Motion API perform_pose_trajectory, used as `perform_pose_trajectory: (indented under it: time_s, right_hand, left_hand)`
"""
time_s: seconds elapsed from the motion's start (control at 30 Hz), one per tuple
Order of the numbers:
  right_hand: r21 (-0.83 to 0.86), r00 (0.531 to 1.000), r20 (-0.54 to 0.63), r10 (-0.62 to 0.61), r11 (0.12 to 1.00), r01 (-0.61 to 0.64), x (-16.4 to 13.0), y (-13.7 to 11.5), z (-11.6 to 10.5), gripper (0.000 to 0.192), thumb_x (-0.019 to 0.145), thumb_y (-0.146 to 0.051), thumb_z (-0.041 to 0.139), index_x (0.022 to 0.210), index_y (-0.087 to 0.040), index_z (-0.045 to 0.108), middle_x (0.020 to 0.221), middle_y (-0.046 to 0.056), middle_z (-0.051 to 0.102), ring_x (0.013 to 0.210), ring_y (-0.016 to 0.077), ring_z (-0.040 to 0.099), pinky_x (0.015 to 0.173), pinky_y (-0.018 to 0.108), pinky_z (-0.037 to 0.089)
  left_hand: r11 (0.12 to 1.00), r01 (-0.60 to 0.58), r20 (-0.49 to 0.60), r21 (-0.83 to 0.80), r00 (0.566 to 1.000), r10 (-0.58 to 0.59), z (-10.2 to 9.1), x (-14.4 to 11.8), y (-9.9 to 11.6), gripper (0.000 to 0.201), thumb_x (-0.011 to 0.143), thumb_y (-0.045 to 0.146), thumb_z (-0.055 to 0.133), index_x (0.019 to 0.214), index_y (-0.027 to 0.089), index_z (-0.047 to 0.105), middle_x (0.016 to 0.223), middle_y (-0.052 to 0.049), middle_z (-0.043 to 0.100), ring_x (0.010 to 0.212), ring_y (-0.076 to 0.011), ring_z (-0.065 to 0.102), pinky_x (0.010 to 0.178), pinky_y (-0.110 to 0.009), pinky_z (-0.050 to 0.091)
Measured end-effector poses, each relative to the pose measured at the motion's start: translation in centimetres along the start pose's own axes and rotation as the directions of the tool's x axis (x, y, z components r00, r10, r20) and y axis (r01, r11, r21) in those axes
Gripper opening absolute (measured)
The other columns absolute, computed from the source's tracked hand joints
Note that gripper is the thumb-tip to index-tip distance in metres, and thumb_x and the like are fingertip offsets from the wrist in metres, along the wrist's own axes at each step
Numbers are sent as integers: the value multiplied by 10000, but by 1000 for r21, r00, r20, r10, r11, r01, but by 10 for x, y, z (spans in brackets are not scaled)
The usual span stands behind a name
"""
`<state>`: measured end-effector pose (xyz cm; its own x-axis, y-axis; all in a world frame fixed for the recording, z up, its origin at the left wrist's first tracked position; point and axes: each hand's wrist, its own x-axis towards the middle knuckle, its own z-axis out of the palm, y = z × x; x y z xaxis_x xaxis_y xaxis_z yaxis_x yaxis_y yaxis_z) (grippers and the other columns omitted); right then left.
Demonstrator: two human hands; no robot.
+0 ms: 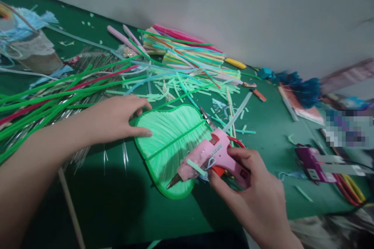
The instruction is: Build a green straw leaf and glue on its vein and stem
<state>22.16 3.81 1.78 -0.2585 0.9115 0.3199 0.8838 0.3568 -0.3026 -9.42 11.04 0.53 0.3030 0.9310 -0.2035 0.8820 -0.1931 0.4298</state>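
- Nearest, at lower right of the frame, the right hand [257, 190] is closed around a pink glue gun [214, 155], its nozzle down on the leaf's lower edge.
- Just beyond, at centre, a light green leaf shape [169, 144] lies flat on the green table [117, 210].
- Left of centre, the left hand [117, 118] rests open, fingers spread on the leaf's upper left edge.
- Farther back, toward the wall, coloured straws [187, 52] lie piled.

Pixel-blurred patch [347, 128] at right edge
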Motion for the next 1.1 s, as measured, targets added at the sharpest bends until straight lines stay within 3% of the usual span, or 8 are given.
perform_pose_trajectory:
  time_s: [0.17, 0.3, 0.5, 1.1]
  right_hand:
    - [62, 993, -116, -30, 997, 37, 0, -6, 6, 261, 852, -326, 689, 1060, -211, 582, 802, 0, 701, 514, 115, 604, 471, 224, 499]
    - [38, 991, -105, -87, 995, 91, -2, -5, 11, 274, 858, -300, 700, 1090, -206, 590, 858, 38, 725, 593, 149, 656, 481, 248, 508]
    - [25, 987, -96, -131, 991, 134, -6, -4, 15, 276, 869, -268, 699, 1111, -204, 584, 931, 62, 732, 812, 206, 719, 625, 286, 578]
    - [59, 971, -140, -191, 978, 201, -5, -5, 19, 251, 869, -238, 716, 1084, -169, 606, 963, 74, 732, 893, 191, 726, 805, 275, 612]
  left_hand:
    - [1000, 0, 18, 20, 1000, 0, 0, 1, 0, 650, 743, 724, 628, 1176, 241, 591, 992, -65, 665, 878, -262, 610, 719, -335, 423]
    - [1000, 0, 18, 17, 1000, -1, 0, 1, 1, 661, 736, 733, 627, 1170, 235, 594, 979, -67, 661, 876, -265, 610, 718, -336, 419]
    - [1000, 14, 19, 11, 1000, -14, -1, 1, 2, 662, 730, 729, 627, 1172, 236, 600, 974, -61, 656, 875, -272, 610, 714, -343, 419]
    - [999, 15, 20, 29, 1000, -16, 0, 2, 2, 643, 746, 707, 630, 1184, 237, 592, 989, -47, 654, 896, -262, 609, 725, -328, 415]
